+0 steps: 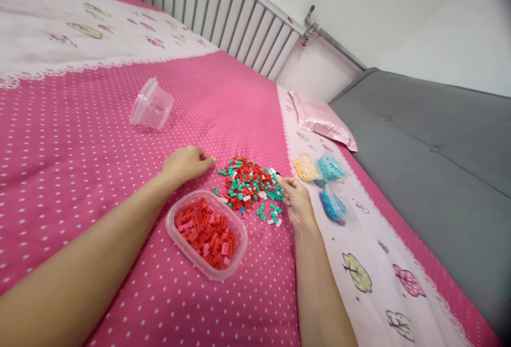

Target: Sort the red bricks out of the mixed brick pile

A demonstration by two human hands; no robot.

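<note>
A loose pile of small building bricks [249, 176], mostly red and green with some white ones, lies on the pink dotted bedspread. My left hand [187, 164] rests just left of the pile, its fingers curled in and pressed together; what they hold, if anything, is hidden. At the pile's right edge, my right hand [295, 198] has thumb and forefinger pinched beside green and white bricks. Whatever is between those fingertips is too small to name. In front of the pile stands an uncovered clear plastic tub [174, 230] filled with red and pink bricks.
Another clear tub [154, 107] lies tipped on its side at the upper left. To the right sit small tubs of yellow bricks [305, 168], teal bricks [330, 167] and blue bricks [332, 206]. Beyond are a pink pillow [323, 121], a grey padded headboard [431, 150] and a railing [239, 17].
</note>
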